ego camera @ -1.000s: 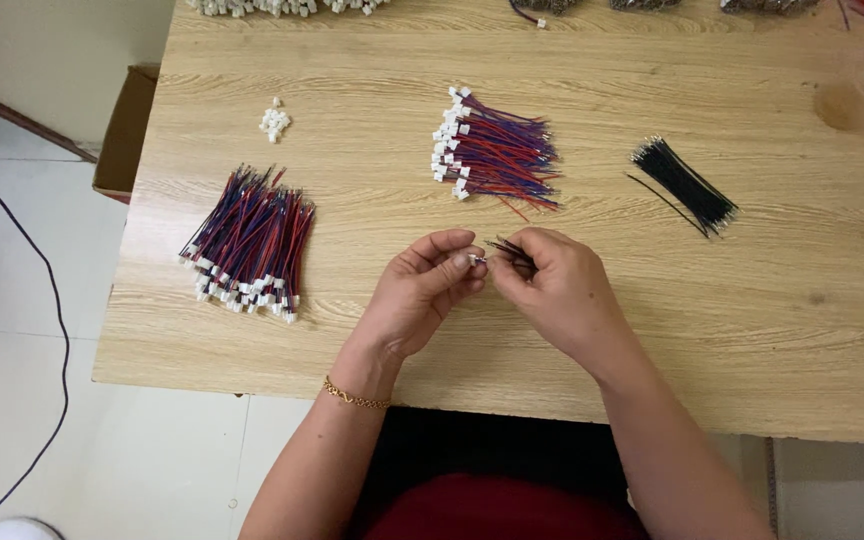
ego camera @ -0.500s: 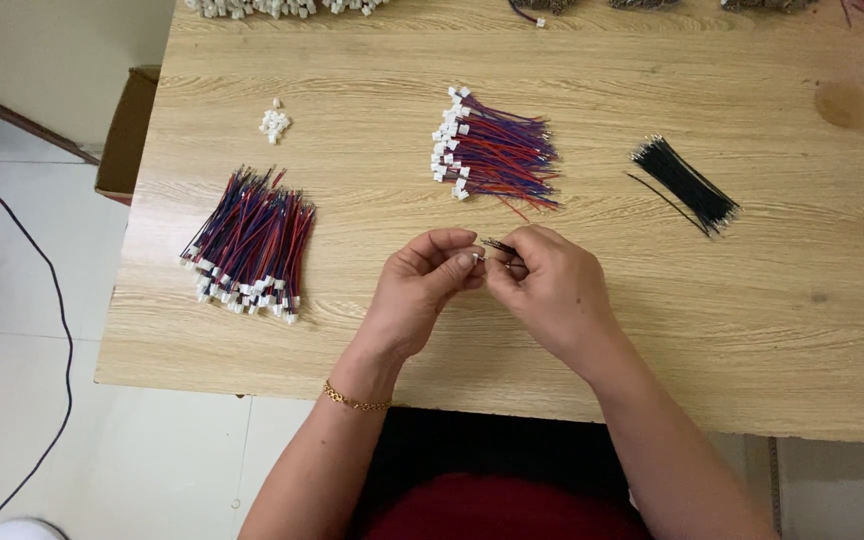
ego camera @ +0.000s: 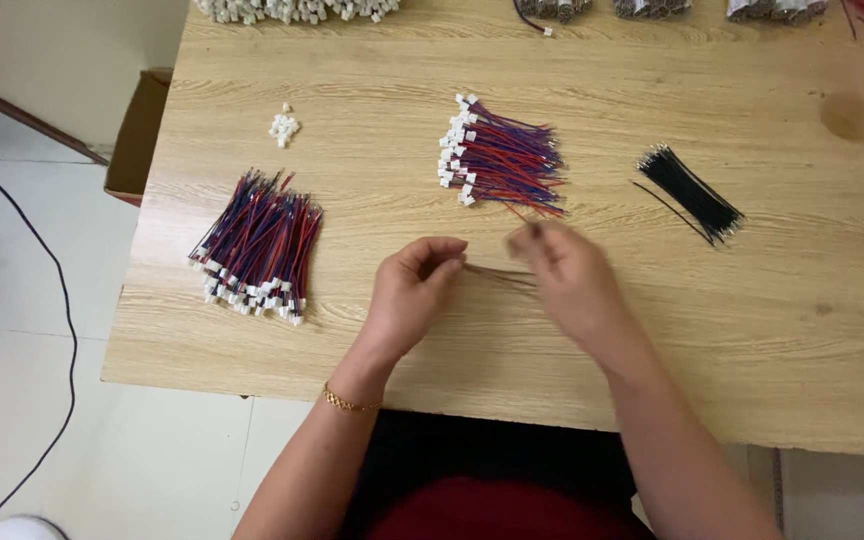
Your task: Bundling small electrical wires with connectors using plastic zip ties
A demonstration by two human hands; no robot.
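Our left hand (ego camera: 414,290) pinches a thin wire (ego camera: 497,275) near the table's (ego camera: 652,350) front edge; whether our blurred right hand (ego camera: 567,275) grips it, we cannot tell. Pulled hard, it could slip free.

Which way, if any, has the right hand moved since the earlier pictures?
Yes: the right hand has drawn rightward, away from the left hand, judged against the wire bundle above.

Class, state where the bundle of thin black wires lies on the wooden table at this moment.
In the head view, the bundle of thin black wires lies on the right side of the wooden table, right of the red-and-blue wire bundle with white connectors, beyond the right hand.
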